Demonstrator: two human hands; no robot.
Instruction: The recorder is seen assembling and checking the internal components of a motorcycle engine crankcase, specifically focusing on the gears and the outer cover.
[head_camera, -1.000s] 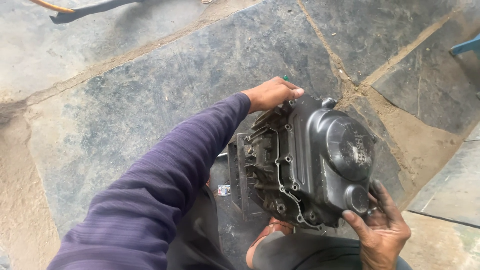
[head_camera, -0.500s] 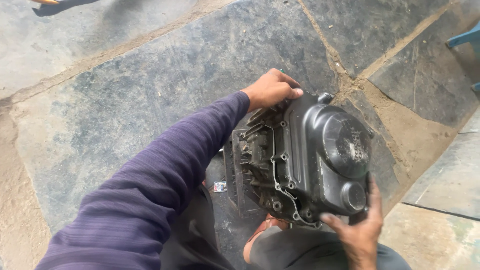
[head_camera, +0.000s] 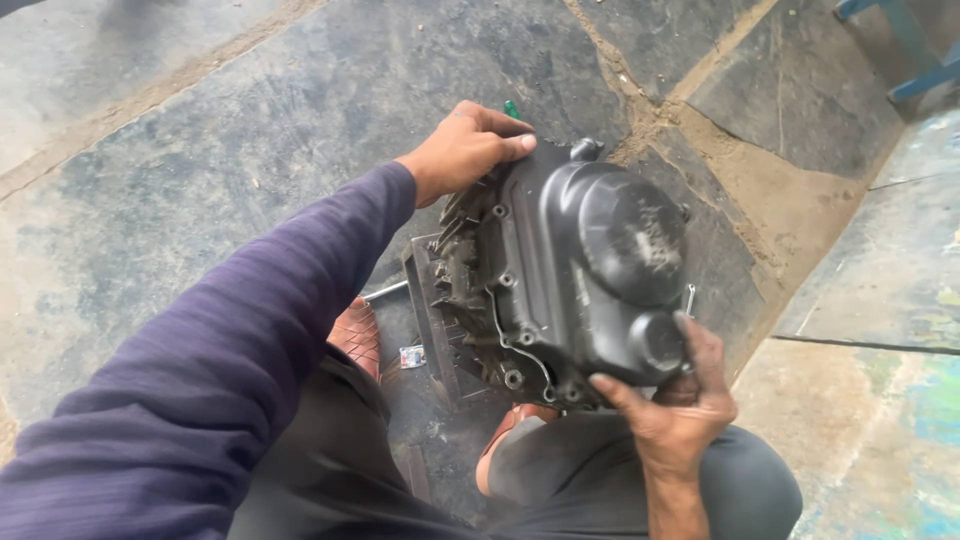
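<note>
Item: dark grey engine block (head_camera: 560, 290) with a domed side cover (head_camera: 610, 250), standing on edge on the stone-slab floor (head_camera: 230, 150) between the person's knees, cover facing up and toward the camera. Left hand (head_camera: 462, 150) lies on the far top edge, fingers (head_camera: 505, 135) curled over the rim and gripping it; a small green object (head_camera: 511, 108) shows just beyond them. Right hand (head_camera: 672, 405) cups the near lower corner, fingers spread open against the round boss of the cover. Condition: cover seated on the casing, bolt holes along its edge visible; whether bolts are fitted cannot be told, so work on the cover appears unfinished. Change since the earlier view: the block sits slightly more upright, and the right hand has shifted higher onto the cover's lower corner; left-hand grip unchanged.
</note>
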